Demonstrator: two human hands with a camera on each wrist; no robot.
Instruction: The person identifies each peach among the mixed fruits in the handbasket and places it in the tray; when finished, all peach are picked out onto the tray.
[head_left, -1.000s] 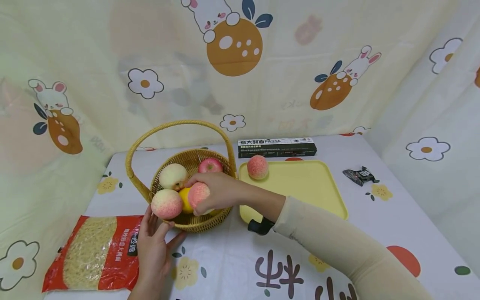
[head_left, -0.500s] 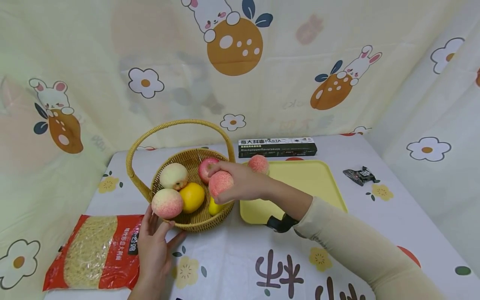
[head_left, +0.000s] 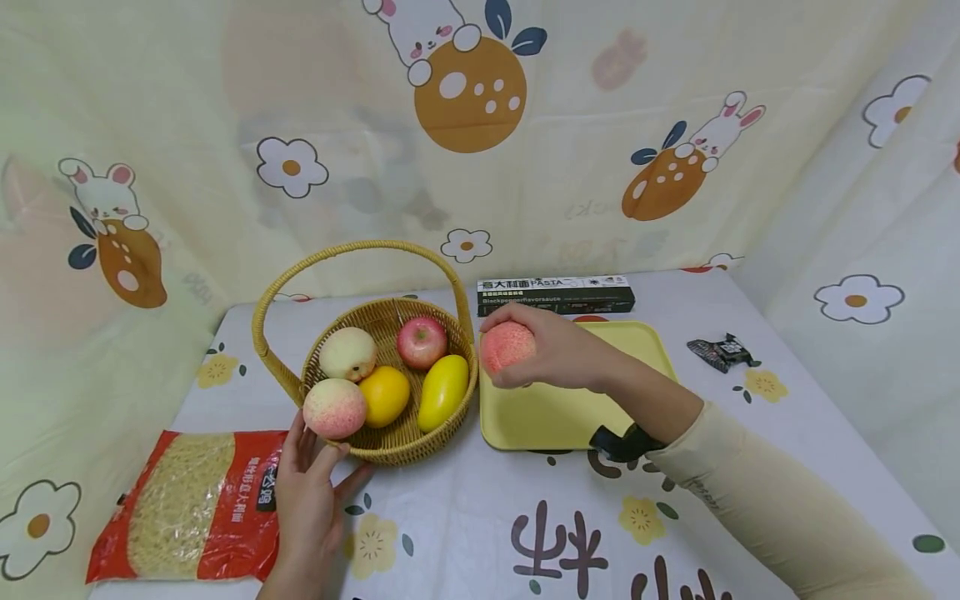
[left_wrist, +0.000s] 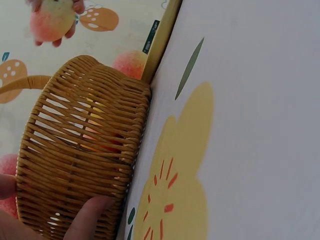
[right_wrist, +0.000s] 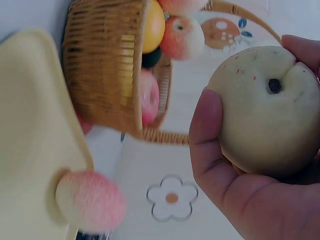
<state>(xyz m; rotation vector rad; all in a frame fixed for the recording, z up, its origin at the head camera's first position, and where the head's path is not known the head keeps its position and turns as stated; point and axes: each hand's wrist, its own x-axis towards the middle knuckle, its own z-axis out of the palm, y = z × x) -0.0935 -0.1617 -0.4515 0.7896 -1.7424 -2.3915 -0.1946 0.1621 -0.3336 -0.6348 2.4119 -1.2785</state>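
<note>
My right hand (head_left: pixel 551 346) grips a pink peach (head_left: pixel 507 350) over the back left part of the yellow tray (head_left: pixel 570 425). In the right wrist view, the cream side of that peach (right_wrist: pixel 265 120) and its dark stem pit face the camera. At the wicker basket (head_left: pixel 397 454), my left hand (head_left: pixel 311 500) holds the front left side, a finger at the rim and the thumb against the outer wall. Inside lie a cream fruit (head_left: pixel 347 353), another peach (head_left: pixel 335 408), an orange (head_left: pixel 385 396), a red apple (head_left: pixel 422 342) and a yellow mango (head_left: pixel 443 393).
Another peach (right_wrist: pixel 92 202) sits on the tray, hidden behind the right hand in the head view. A black pasta box (head_left: pixel 555 295) stands behind the tray. A red pasta bag (head_left: pixel 183 504) lies left; a small black packet (head_left: pixel 722 353) lies right.
My right hand has lifted the peach out of the basket and carried it right, over the tray. The mango and apple are now uncovered. My left hand stays at the basket.
</note>
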